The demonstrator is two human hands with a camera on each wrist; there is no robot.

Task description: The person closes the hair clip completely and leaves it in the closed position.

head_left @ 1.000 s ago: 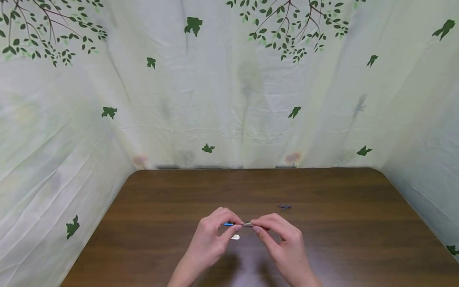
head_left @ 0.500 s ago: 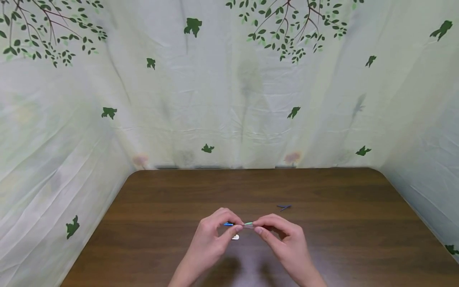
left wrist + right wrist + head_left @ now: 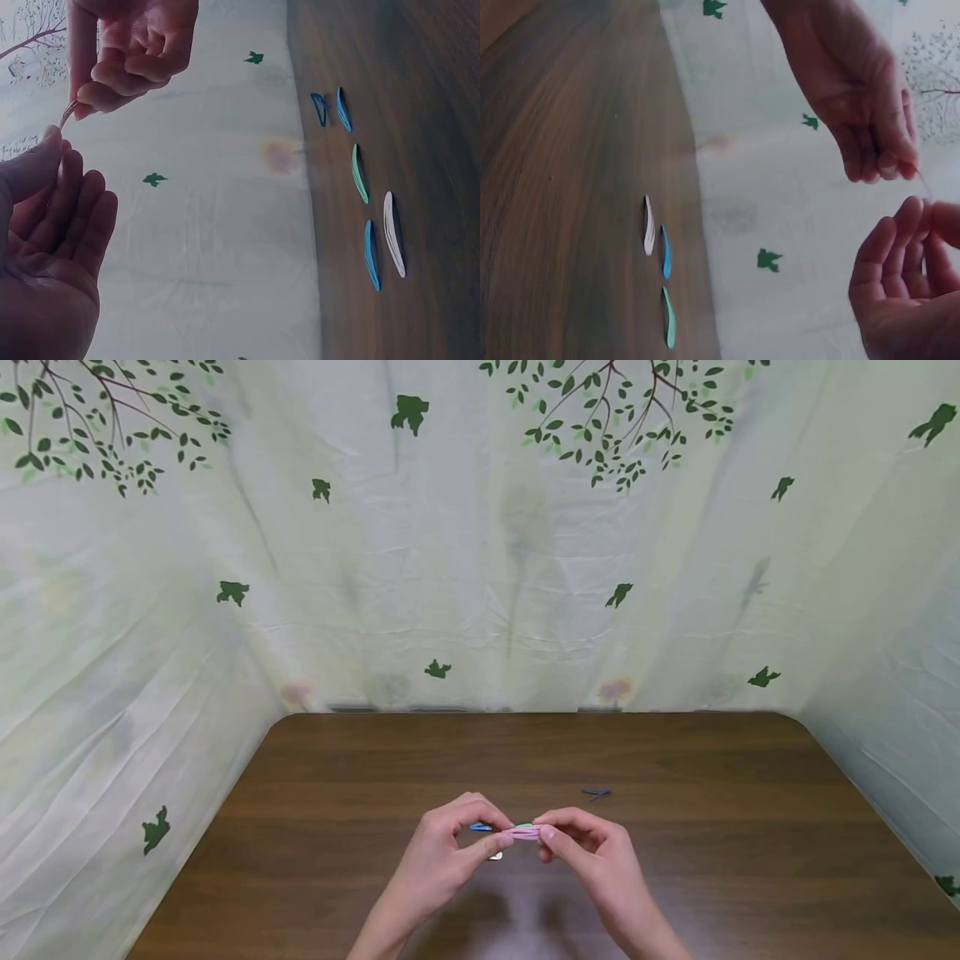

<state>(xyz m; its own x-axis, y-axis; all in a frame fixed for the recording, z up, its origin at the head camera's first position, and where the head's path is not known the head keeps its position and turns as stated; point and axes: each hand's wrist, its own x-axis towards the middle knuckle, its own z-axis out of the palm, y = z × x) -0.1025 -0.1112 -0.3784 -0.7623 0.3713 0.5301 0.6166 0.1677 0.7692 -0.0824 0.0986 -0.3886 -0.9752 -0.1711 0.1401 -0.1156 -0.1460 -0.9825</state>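
Observation:
A pink snap hair clip [image 3: 525, 832] is held above the table between both hands. My left hand [image 3: 450, 845] pinches one end with thumb and index finger. The other end is pinched by my right hand [image 3: 596, 853], its thumb on the near side. Seen edge-on in the left wrist view, the pink clip [image 3: 68, 112] looks thin and slightly bent. Below lie a green snap clip [image 3: 360, 174], a white one [image 3: 394, 234] and a blue one [image 3: 372, 255]. In the head view the hands partly cover these.
Farther back on the brown table [image 3: 360, 760] lies a dark blue clip with its halves spread [image 3: 597, 793]; another blue clip [image 3: 343, 110] is beside it in the left wrist view. A pale curtain with leaf and bird prints [image 3: 480, 543] surrounds the table.
The clip in the hands has turned from a thin greyish edge to its pink face. My right fingertips have shifted slightly right, and more of the clip shows between the hands.

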